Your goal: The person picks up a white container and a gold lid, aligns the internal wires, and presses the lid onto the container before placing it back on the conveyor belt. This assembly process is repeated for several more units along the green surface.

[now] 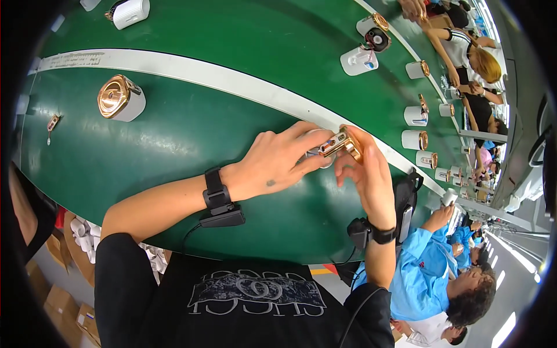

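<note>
Both of my hands meet above the green table, close to the white rail. My left hand [275, 155] is closed, thumb and fingers on a small white housing [328, 159], most of which they hide. My right hand [371, 174] pinches a shiny copper-coloured part [342, 145] with a slotted face, held against that housing. Whether the two pieces are joined I cannot tell. To the left on the table stands a white unit with a copper-coloured lid [119, 97]. Farther left lies a small copper-coloured piece with a short wire [53, 123].
Beyond the white rail [203, 71], a green belt carries several white housings [360, 61], some with copper-coloured ends and a small black fan [377, 39]. Co-workers sit along the right, one in a blue jacket [420, 272]. Cardboard boxes [61, 307] stand at lower left.
</note>
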Action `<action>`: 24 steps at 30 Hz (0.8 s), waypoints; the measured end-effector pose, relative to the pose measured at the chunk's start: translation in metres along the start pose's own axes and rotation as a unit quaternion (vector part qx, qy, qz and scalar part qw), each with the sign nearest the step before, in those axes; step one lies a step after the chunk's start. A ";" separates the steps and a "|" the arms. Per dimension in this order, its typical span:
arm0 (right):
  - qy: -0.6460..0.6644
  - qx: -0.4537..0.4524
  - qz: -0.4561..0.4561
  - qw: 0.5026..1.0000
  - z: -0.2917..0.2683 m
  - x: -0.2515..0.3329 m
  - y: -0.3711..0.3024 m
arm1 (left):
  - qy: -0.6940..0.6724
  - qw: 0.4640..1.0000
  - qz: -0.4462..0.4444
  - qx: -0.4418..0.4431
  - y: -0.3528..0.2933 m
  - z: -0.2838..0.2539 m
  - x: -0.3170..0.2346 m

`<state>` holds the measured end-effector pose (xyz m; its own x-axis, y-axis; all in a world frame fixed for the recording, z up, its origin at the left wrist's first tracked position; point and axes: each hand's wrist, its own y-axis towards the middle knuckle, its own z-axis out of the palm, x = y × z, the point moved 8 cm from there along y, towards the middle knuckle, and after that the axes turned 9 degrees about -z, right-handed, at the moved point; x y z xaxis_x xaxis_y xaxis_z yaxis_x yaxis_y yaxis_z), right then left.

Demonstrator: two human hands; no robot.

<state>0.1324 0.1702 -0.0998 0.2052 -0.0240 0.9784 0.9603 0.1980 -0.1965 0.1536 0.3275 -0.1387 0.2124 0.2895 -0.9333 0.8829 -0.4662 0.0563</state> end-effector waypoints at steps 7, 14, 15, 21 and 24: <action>-0.451 0.049 -0.262 0.852 0.019 0.020 0.006 | -0.018 1.000 0.009 0.005 0.000 0.001 -0.001; -0.359 -0.010 -0.168 0.918 0.008 0.007 -0.001 | -0.061 0.996 -0.001 0.064 0.004 -0.002 0.004; -0.352 -0.012 -0.159 0.922 0.012 0.012 -0.003 | -0.059 0.994 -0.012 0.086 0.004 0.002 0.003; -0.440 -0.016 -0.172 0.881 0.023 0.025 -0.005 | -0.063 0.983 -0.061 0.163 0.006 0.011 0.006; -0.476 -0.026 -0.216 0.852 0.024 0.032 -0.010 | -0.086 0.987 -0.030 0.131 0.007 0.011 0.003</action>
<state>0.1251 0.1914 -0.0655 -0.3924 0.7267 0.5638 0.9194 0.3286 0.2163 0.1558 0.3157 -0.1448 0.0690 0.1874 -0.9799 0.7477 -0.6600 -0.0735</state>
